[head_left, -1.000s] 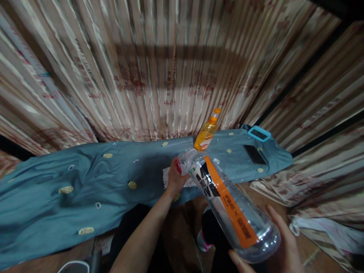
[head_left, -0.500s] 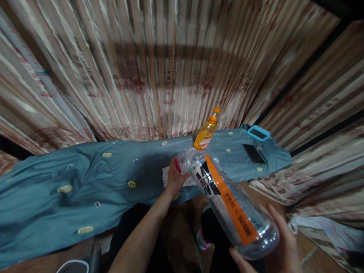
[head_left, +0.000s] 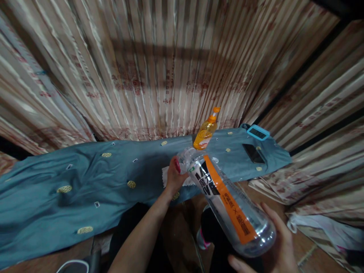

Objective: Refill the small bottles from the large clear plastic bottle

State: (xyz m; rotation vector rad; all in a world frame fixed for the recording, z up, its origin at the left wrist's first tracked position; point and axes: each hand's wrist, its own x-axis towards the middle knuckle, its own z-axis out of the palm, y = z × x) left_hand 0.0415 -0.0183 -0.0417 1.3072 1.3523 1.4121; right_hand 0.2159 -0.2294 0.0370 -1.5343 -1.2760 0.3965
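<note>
A large clear plastic bottle (head_left: 227, 201) with a white, black and orange label slants across the view, its base toward me. My right hand (head_left: 275, 239) grips its base, thumb below and fingers along the far side. My left hand (head_left: 175, 175) is closed at the other end on clear plastic (head_left: 186, 156); I cannot tell whether this is the bottle's neck or a separate piece. Beneath the left hand lies a white scalloped paper or cloth (head_left: 165, 175). Just beyond stands a pump bottle (head_left: 205, 132) of orange liquid with an orange top.
A blue-green cloth with yellow pineapple prints (head_left: 119, 170) covers the long narrow surface. To the right lie a dark phone (head_left: 253, 153) and a blue-framed digital clock (head_left: 258, 132). Printed pleated curtains (head_left: 159, 76) hang behind. My dark-clothed legs (head_left: 127, 223) are below.
The large bottle's base and my right hand have shifted slightly left. My left hand stays in nearly the same place.
</note>
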